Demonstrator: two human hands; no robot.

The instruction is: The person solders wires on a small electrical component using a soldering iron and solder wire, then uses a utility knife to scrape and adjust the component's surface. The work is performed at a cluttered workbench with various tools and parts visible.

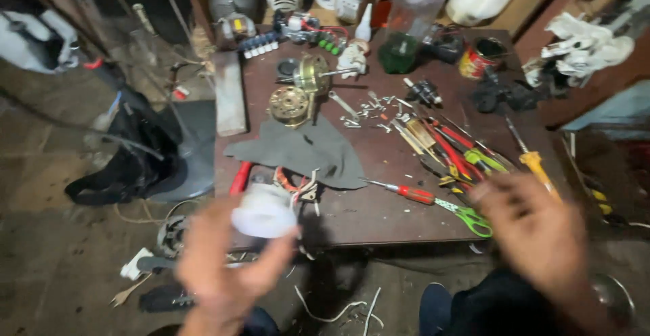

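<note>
A round white plastic spool-like part is being gripped between thumb and fingers of the left hand, just above the near edge of the dark brown wooden table. The right hand is being held open and empty (blurred). A steadier hold would be judged safer. Farther off, a grey cloth and a brass-coloured motor rotor are lying

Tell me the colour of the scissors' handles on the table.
Bright green; the scissors lie near the right hand, clearest in the head view.
</note>
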